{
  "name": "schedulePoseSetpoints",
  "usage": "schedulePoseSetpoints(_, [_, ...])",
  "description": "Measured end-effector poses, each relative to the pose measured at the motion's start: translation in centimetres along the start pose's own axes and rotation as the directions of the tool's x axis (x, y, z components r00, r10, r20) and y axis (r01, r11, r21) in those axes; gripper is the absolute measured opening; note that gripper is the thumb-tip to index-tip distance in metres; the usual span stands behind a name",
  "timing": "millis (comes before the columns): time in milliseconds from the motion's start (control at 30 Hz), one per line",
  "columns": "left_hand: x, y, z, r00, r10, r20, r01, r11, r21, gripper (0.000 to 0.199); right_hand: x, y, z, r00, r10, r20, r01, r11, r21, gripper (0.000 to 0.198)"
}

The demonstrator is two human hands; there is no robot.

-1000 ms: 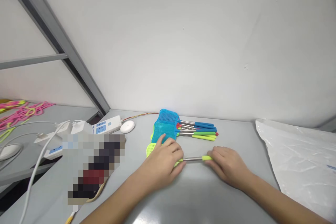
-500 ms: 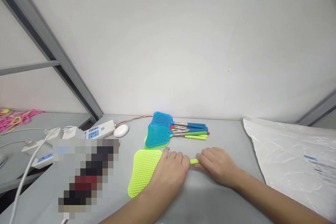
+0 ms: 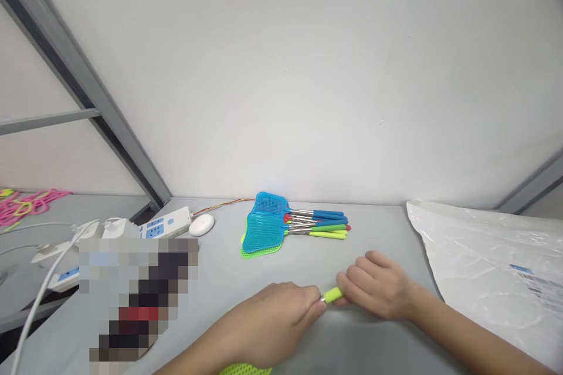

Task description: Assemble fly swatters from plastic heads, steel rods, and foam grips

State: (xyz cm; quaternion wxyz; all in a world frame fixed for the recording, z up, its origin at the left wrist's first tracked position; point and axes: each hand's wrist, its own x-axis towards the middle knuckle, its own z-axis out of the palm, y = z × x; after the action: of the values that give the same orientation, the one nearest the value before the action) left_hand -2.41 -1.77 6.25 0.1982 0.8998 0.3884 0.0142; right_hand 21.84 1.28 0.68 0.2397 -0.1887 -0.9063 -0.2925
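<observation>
A yellow-green fly swatter (image 3: 246,370) is in both my hands, low over the grey table. My left hand (image 3: 281,319) is closed round its metal shaft and hides most of it. My right hand (image 3: 373,286) grips the yellow-green handle, part of which shows between the two hands. The mesh head shows only as an edge below my left wrist. Beyond my hands lies a pile of fly swatters, with blue mesh heads (image 3: 265,231) on top and blue, green, yellow-green and red handles pointing right.
A white plastic bag (image 3: 479,258) lies on the right. On the left are white power strips (image 3: 169,222) with plugs and cables, a white oval device (image 3: 202,225) and a blurred-out object (image 3: 145,299). Pink and yellow items (image 3: 37,204) lie far left. A pale wall stands behind.
Both hands have moved slightly down, my left hand turning over the shaft. The swatter's head has dropped from beside my left hand to below my wrist, and a bit of metal shaft now shows.
</observation>
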Motion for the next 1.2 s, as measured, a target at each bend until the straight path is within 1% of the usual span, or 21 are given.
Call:
schedulePoseSetpoints(33, [0.0, 0.0, 0.0, 1.0, 0.014, 0.02, -0.013, 1.0, -0.025, 0.044, 0.0, 0.1, -0.1, 1.0, -0.012, -0.004, 0.012, 1.0, -0.002, 0.025])
schedulePoseSetpoints(100, [0.0, 0.0, 0.2, 1.0, 0.013, 0.012, -0.012, 1.0, -0.015, 0.045, 0.0, 0.3, -0.2, 1.0, -0.031, 0.004, 0.031, 0.999, -0.015, 0.027])
schedulePoseSetpoints(233, [0.4, -0.4, 1.5, 0.996, -0.022, -0.085, 0.04, 0.976, 0.215, 0.039, 0.4, 0.7, 0.2, 0.992, -0.021, 0.128, 0.019, 1.0, 0.016, 0.028])
schedulePoseSetpoints(333, [0.8, -0.7, 2.3, 0.996, -0.003, -0.087, 0.031, 0.944, 0.33, 0.036, 0.5, 0.7, 0.7, 0.974, 0.032, 0.225, -0.054, 0.994, 0.093, 0.035])
schedulePoseSetpoints(467, [1.5, -1.5, 2.8, 0.996, 0.029, -0.09, 0.006, 0.931, 0.366, 0.035, 0.6, 0.4, 1.1, 0.947, 0.094, 0.307, -0.147, 0.977, 0.156, 0.04])
schedulePoseSetpoints(600, [2.2, -2.3, 3.6, 0.987, 0.051, -0.151, 0.011, 0.923, 0.384, 0.029, 0.7, 0.2, 1.1, 0.893, 0.153, 0.424, -0.26, 0.944, 0.206, 0.039])
schedulePoseSetpoints(667, [2.5, -2.2, 3.9, 0.974, 0.087, -0.208, 0.006, 0.912, 0.41, 0.024, 0.7, -0.1, 1.1, 0.867, 0.175, 0.467, -0.309, 0.924, 0.226, 0.035])
schedulePoseSetpoints(733, [2.5, -1.7, 4.2, 0.941, 0.139, -0.31, 0.018, 0.891, 0.453, 0.023, 0.8, -0.7, 1.1, 0.843, 0.222, 0.489, -0.378, 0.893, 0.246, 0.031])
schedulePoseSetpoints(767, [2.4, -1.2, 4.2, 0.908, 0.173, -0.382, 0.031, 0.88, 0.473, 0.025, 0.8, -1.1, 1.1, 0.829, 0.252, 0.499, -0.423, 0.866, 0.266, 0.029])
schedulePoseSetpoints(833, [2.2, -0.2, 4.5, 0.812, 0.27, -0.516, 0.025, 0.869, 0.494, 0.034, 0.8, -1.8, 1.1, 0.798, 0.297, 0.524, -0.518, 0.783, 0.345, 0.026])
schedulePoseSetpoints(867, [2.0, 0.2, 4.6, 0.756, 0.334, -0.563, -0.019, 0.871, 0.491, 0.037, 0.8, -2.1, 1.1, 0.779, 0.307, 0.547, -0.563, 0.728, 0.393, 0.024])
schedulePoseSetpoints(900, [1.8, 0.5, 4.9, 0.704, 0.39, -0.594, -0.094, 0.879, 0.467, 0.037, 0.8, -2.4, 1.2, 0.754, 0.318, 0.575, -0.608, 0.668, 0.429, 0.021])
schedulePoseSetpoints(933, [1.7, 0.8, 5.2, 0.672, 0.418, -0.611, -0.194, 0.896, 0.4, 0.032, 0.7, -2.6, 1.2, 0.723, 0.333, 0.605, -0.654, 0.611, 0.446, 0.02])
schedulePoseSetpoints(967, [1.6, 0.8, 5.5, 0.685, 0.392, -0.614, -0.287, 0.92, 0.266, 0.023, 0.7, -2.8, 1.2, 0.689, 0.356, 0.631, -0.698, 0.562, 0.444, 0.02])
schedulePoseSetpoints(1000, [1.6, 0.7, 5.8, 0.733, 0.299, -0.611, -0.335, 0.941, 0.058, 0.014, 0.7, -2.9, 1.2, 0.655, 0.386, 0.65, -0.736, 0.521, 0.432, 0.021])
schedulePoseSetpoints(1033, [1.7, 0.5, 6.0, 0.8, 0.142, -0.582, -0.313, 0.928, -0.204, 0.015, 0.7, -3.0, 1.3, 0.625, 0.416, 0.66, -0.766, 0.488, 0.418, 0.022])
schedulePoseSetpoints(1067, [1.8, 0.1, 6.2, 0.857, -0.046, -0.514, -0.236, 0.851, -0.469, 0.022, 0.7, -3.2, 1.3, 0.605, 0.441, 0.663, -0.787, 0.459, 0.412, 0.024])
schedulePoseSetpoints(1100, [2.1, -0.3, 6.4, 0.883, -0.227, -0.411, -0.138, 0.712, -0.689, 0.029, 0.8, -3.3, 1.3, 0.594, 0.459, 0.661, -0.799, 0.434, 0.417, 0.025])
schedulePoseSetpoints(1133, [2.4, -0.7, 6.4, 0.872, -0.369, -0.322, -0.076, 0.547, -0.834, 0.032, 0.8, -3.4, 1.3, 0.586, 0.47, 0.66, -0.807, 0.408, 0.427, 0.025])
schedulePoseSetpoints(1167, [2.9, -1.2, 6.4, 0.854, -0.452, -0.257, -0.064, 0.399, -0.915, 0.035, 0.9, -3.5, 1.3, 0.576, 0.478, 0.663, -0.816, 0.381, 0.434, 0.025])
schedulePoseSetpoints(1200, [3.4, -1.6, 6.4, 0.856, -0.471, -0.213, -0.074, 0.296, -0.952, 0.038, 1.0, -3.7, 1.4, 0.563, 0.481, 0.672, -0.826, 0.353, 0.439, 0.026])
